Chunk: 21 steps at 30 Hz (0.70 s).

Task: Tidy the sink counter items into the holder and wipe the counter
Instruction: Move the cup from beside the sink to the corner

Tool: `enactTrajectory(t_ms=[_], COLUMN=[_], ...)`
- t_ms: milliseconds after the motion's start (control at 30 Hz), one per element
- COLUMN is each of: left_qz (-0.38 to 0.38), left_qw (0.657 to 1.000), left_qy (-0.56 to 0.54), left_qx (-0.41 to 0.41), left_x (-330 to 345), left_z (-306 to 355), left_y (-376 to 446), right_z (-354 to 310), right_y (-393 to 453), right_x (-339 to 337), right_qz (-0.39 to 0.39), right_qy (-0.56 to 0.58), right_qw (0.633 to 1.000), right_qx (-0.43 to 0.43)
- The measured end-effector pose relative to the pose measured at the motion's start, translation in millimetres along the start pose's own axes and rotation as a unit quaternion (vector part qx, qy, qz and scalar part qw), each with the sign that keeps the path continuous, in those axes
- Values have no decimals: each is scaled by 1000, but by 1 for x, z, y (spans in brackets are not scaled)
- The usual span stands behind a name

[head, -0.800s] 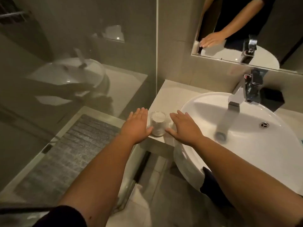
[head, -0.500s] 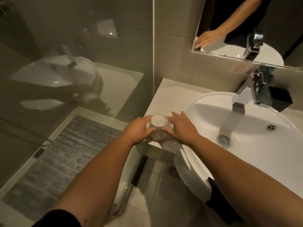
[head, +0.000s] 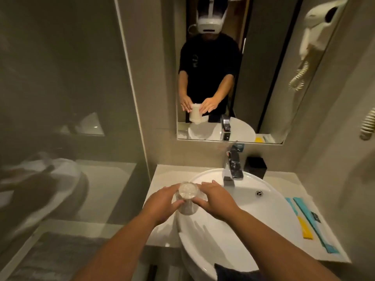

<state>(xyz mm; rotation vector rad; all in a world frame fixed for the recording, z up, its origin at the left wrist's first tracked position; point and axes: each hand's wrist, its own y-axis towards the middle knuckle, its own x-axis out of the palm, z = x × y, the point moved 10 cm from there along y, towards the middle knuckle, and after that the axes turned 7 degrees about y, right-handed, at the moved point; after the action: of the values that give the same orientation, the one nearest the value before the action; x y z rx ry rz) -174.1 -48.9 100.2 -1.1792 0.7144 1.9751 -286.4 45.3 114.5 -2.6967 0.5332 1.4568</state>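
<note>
Raised since 0.5 s ago: 1 clear glass cup (head: 187,196), formerly at the worktop's front edge, now held off the worktop (head: 162,175) between both hands, over the left rim of the basin (head: 253,209).

Left hand (head: 162,201): fingers pressed against the cup's left side, thumb across its front.
Right hand (head: 216,199): fingers pressed against the cup's right side; the 2 hands grip the cup together.
Cup: roughly upright, apparently mouth down as its mirror (head: 233,67) reflection suggests.

Other items:
- 1 chrome tap (head: 233,166) behind the basin.
- 1 black box-shaped holder (head: 256,166) just right of the tap, against the wall.
- 2 teal packets (head: 312,220) and 1 yellow packet (head: 305,231) lying flat on the worktop right of the basin.
- 1 wall hair dryer (head: 318,27), upper right.
</note>
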Motion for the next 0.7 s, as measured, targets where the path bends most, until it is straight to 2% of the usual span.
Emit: enactTrajectory(t_ms=[233,400,600,700], left_qz=[-15,-33,-42,-41], left_qw=[991,981,976,979], left_qy=[-22,-65,-68,-73], left_qx=[131,179,202,187], left_x=[59,116,174,205], left_z=[140,232,312,332], left_y=[39,72,155,213], right_z=[92,176,296,355], right_y=[-84,-130,-123,-94], right_x=[-92,-145,-195,-213], right_qz=[83,120,141,157], right_qy=[14,15,49,57], right_qw=[988,974,954,954], right_qx=[129,193,258,249])
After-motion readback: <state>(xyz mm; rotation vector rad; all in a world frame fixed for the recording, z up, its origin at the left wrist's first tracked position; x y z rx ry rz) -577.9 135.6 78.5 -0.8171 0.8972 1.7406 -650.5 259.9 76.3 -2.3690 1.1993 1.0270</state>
